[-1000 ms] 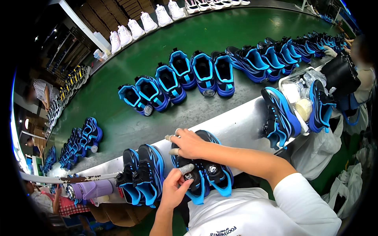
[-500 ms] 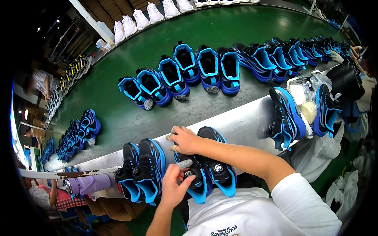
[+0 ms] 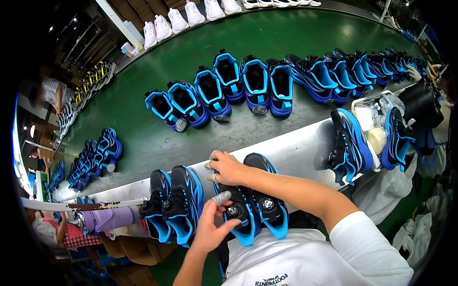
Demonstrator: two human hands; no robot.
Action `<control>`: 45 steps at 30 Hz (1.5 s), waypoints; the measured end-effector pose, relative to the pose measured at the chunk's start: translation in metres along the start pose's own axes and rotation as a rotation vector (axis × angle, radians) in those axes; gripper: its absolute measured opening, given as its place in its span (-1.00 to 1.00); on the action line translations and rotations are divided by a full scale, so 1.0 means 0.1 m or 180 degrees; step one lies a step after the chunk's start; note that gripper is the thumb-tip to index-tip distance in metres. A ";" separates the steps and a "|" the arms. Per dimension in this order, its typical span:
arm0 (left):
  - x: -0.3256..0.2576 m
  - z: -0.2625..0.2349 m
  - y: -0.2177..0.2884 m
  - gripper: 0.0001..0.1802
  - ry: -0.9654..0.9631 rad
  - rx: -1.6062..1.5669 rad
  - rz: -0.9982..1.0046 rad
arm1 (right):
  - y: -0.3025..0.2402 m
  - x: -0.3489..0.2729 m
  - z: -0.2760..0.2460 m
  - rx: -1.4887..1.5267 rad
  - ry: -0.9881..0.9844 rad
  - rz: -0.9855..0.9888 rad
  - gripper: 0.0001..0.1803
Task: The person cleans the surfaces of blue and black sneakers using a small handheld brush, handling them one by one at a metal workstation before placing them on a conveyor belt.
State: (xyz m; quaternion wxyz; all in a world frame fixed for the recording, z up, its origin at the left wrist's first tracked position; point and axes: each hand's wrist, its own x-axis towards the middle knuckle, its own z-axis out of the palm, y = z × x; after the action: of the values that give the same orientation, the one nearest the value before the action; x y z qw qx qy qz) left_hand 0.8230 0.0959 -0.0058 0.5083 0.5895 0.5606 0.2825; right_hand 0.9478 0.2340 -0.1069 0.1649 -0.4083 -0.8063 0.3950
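Note:
Black-and-blue sneakers lie toes away from me on the steel ledge. My right hand point(image 3: 228, 168) reaches across from the right, its fingers, some in beige finger cots, bent over the toe of the left sneaker point(image 3: 242, 217) of the nearer pair. My left hand point(image 3: 211, 228) is beside that same sneaker, a silvery cover on one finger. Its thumb and covered finger are apart, next to the round lace dial point(image 3: 232, 210). Against it stands the other sneaker point(image 3: 268, 205), with a similar dial. Another sneaker pair point(image 3: 183, 202) sits just left of my left hand.
Beyond the metal ledge point(image 3: 300, 152) runs a green conveyor point(image 3: 157, 62) with rows of matching sneakers point(image 3: 229, 83). White shoes point(image 3: 179, 20) line the far side. A tray point(image 3: 374, 126) between two sneakers stands right; a purple bottle point(image 3: 112, 218) lies left. Other people work at both sides.
My left thumb and covered finger have shifted slightly along the sneaker by the dial. My right hand keeps its place over the toe. The whole view has moved a little.

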 end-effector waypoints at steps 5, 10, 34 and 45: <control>0.01 0.30 0.06 -0.46 0.0821 0.0480 -0.0068 | 0.01 0.02 0.00 0.0028 -0.0002 -0.0025 -0.54; 0.26 -0.11 -0.05 -0.61 -0.1151 -0.0031 0.0527 | 0.08 0.00 -0.02 0.0104 0.0029 -0.0033 -0.54; -0.32 0.39 0.20 -0.76 0.1179 -0.0062 -0.0334 | 0.00 -0.38 -0.61 0.0096 0.0270 -0.0938 -0.73; -0.48 0.87 0.17 -0.77 0.0593 -0.3616 -0.1649 | -0.41 -1.16 -0.96 0.0503 -0.1057 -0.0809 -0.63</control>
State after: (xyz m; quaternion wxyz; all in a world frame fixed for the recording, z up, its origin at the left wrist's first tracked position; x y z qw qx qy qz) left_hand 0.8976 0.0288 -0.0072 0.7430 0.0456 0.4896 0.4540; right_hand 1.0537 0.1757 -0.0081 0.1098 -0.2186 -0.8339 0.4948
